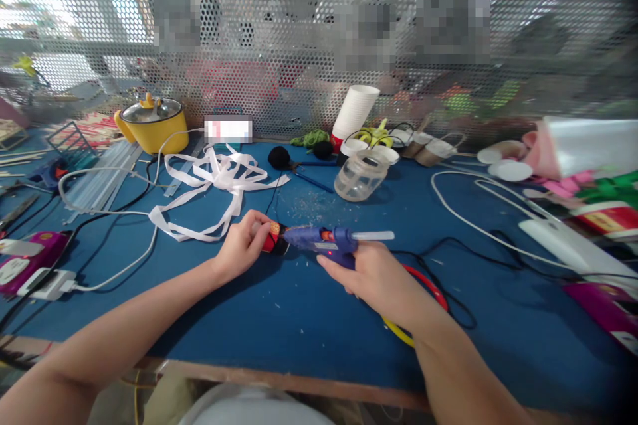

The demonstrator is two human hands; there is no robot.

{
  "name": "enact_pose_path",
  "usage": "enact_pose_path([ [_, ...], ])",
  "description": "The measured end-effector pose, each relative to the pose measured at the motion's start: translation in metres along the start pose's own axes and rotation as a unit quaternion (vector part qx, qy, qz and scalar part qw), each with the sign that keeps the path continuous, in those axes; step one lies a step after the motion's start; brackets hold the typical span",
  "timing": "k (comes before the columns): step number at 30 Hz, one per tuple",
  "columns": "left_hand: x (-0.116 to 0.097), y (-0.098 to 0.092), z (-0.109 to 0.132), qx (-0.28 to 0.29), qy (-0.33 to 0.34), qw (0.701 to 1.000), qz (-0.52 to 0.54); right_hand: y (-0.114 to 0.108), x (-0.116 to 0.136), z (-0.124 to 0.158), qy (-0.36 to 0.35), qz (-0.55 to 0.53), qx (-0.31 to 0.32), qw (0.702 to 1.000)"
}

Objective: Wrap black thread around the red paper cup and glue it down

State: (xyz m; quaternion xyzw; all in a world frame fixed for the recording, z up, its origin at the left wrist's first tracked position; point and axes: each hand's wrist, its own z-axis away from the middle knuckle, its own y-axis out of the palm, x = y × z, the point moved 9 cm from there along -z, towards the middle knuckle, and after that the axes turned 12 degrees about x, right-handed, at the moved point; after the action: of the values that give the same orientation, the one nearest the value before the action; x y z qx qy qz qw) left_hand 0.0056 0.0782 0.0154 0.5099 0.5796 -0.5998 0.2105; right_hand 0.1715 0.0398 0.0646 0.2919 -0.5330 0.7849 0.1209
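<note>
My right hand (375,277) is closed round the grip of a blue glue gun (326,240), which lies level with its nozzle pointing left and a clear glue stick jutting out at the back. The nozzle meets a small red and black object (272,240) that my left hand (244,244) pinches between fingers and thumb. Both hands hover just above the blue table top (279,319), near its middle.
A tangle of white ribbon (212,182) lies behind my left hand. A clear plastic jar (359,174), stacked white cups (355,111) and a yellow pot (152,123) stand further back against a perforated metal screen. White cables, a power strip (42,282) and coloured boxes flank the sides.
</note>
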Motion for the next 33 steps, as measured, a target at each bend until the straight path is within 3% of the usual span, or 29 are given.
enact_pose_path([
  [9,-0.002,0.003,0.003,0.010,0.024,1.000,-0.005,0.000,-0.015,-0.011,0.025,-0.016,-0.013,0.999],
  [25,-0.002,0.003,0.003,0.009,0.026,0.999,-0.022,0.001,-0.019,-0.023,0.028,-0.039,-0.016,0.999],
  [33,-0.003,0.001,0.003,0.008,0.027,0.999,-0.043,-0.003,-0.022,-0.022,0.034,-0.133,-0.008,0.991],
])
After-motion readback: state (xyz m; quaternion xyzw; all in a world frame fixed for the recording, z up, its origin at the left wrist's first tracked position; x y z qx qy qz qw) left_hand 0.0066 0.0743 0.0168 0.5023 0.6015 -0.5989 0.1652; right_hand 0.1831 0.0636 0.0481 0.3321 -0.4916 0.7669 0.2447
